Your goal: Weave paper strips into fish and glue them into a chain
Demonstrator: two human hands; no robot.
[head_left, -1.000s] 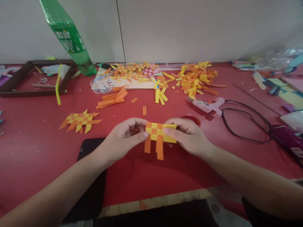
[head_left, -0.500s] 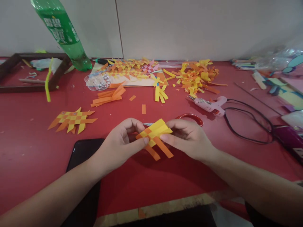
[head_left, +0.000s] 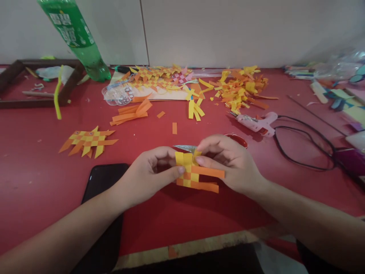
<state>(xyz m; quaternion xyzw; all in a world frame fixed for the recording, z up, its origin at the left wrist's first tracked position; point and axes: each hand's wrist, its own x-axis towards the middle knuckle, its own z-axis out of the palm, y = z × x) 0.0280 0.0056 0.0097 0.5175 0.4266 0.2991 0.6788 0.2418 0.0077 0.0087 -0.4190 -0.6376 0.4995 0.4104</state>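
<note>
Between my hands is a small woven piece of yellow and orange paper strips (head_left: 187, 176), with two orange strip ends pointing right and yellow ends pointing up. My left hand (head_left: 154, 175) pinches its left side, thumb on the front. The thumb and forefinger of my right hand (head_left: 228, 160) pinch a yellow strip end at its upper right. Behind the weave lie scissors (head_left: 185, 147), blade showing and red handle (head_left: 237, 140) partly hidden by my right hand. A finished-looking woven paper fish (head_left: 89, 140) with small eyes lies to the left.
A black phone (head_left: 99, 228) lies under my left forearm. Loose orange strips (head_left: 132, 113), yellow strips (head_left: 195, 110) and a pile of scraps (head_left: 239, 89) lie farther back. At right is a pink glue gun (head_left: 256, 123) with its black cord; a green bottle (head_left: 85, 45) stands back left.
The woven piece has turned so its orange ends point right instead of down. My right hand has shifted up onto a yellow strip end, and more of the scissors' blade shows.
</note>
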